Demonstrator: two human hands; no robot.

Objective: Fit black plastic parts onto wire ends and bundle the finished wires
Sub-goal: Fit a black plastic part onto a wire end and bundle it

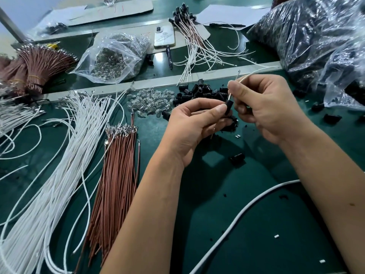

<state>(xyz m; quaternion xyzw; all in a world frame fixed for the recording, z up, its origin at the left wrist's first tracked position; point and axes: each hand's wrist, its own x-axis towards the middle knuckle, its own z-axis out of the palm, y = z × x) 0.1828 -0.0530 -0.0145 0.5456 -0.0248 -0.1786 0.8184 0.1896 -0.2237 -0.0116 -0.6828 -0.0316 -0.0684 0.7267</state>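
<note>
white wire (228, 97) upright into black part (228, 107)

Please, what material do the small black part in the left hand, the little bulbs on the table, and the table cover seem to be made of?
Black part: probably moulded plastic, matt black with a dull sheen.
Bulbs: clear glass, it seems; see-through with bright glints, though clear plastic is possible.
Table cover: likely a rubber or vinyl mat, dark green, smooth, softly reflecting light.

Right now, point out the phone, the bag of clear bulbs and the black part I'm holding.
phone (165, 35), head view, middle of its pale back.
bag of clear bulbs (114, 58), head view, bulb-filled middle.
black part (228, 107), head view, its body beside the left thumb.
</note>
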